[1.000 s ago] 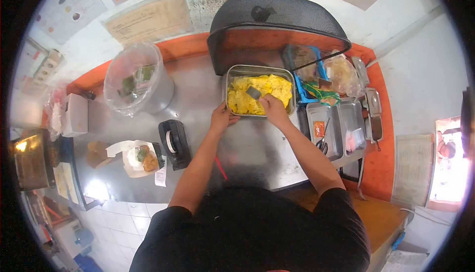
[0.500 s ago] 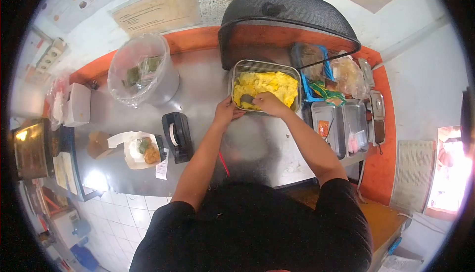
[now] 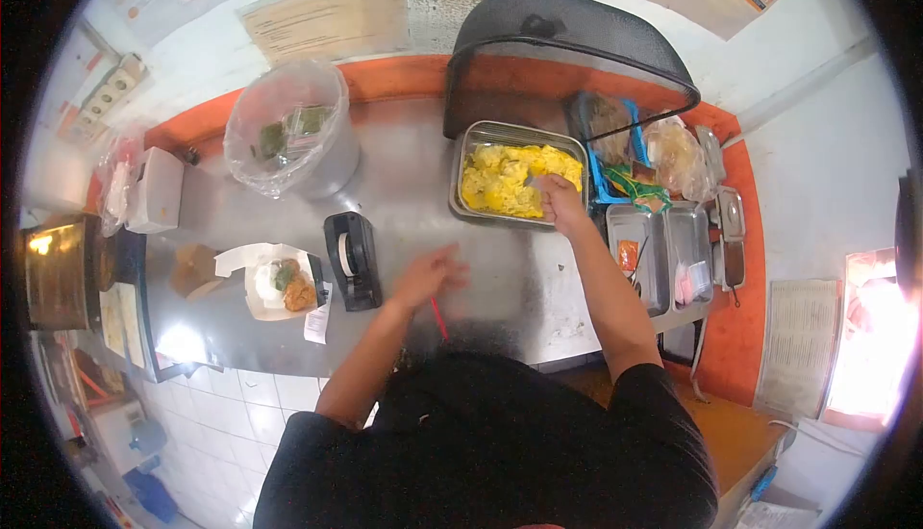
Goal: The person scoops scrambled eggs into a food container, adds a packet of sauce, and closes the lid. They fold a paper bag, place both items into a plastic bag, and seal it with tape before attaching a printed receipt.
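Single head-worn fisheye view, looking forward and down, from near above a steel counter (image 3: 409,178)

The egg-like food (image 3: 505,181) is bright yellow with paler patches, the metal tray (image 3: 495,215) silver, the visible bit of scraper (image 3: 531,180) grey. The food cover (image 3: 596,29) is black, fine-meshed; an orange band (image 3: 394,75) crosses the white wall (image 3: 798,183). The tape dispenser (image 3: 361,290) and shirt (image 3: 481,442) are black, the thin stick (image 3: 439,319) red, the takeaway box (image 3: 236,259) white. Grey lines grid the white floor tiles (image 3: 231,404).
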`<state>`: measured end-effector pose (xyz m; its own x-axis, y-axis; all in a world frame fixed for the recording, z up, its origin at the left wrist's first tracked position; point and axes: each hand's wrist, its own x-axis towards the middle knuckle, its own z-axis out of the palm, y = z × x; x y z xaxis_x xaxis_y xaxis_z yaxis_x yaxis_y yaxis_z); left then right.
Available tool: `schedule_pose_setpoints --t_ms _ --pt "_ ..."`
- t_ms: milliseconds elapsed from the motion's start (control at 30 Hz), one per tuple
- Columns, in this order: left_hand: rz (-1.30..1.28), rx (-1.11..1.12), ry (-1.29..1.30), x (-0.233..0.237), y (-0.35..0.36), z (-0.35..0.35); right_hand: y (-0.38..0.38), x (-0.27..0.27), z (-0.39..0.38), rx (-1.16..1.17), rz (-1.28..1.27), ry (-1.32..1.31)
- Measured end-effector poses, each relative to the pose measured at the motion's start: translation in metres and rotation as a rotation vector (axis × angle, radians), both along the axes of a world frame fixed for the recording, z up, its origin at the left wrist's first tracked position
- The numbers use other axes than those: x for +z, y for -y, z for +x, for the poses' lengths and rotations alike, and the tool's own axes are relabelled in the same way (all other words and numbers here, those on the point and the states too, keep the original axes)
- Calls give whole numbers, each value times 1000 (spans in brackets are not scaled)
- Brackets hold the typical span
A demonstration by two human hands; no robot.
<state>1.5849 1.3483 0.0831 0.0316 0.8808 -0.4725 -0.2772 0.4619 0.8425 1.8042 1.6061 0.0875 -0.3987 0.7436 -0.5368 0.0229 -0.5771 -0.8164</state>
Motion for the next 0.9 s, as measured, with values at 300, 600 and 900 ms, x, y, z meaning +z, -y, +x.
schedule_pose_setpoints --t_ms 300,600,900 --pt "187 -423 174 63 194 -26 89 82 -61 83 -66 -85" --pt "66 234 180 69 306 -130 297 57 -254 413 -359 -82" --pt "29 341 148 54 371 -196 351 -5 -330 527 994 422"
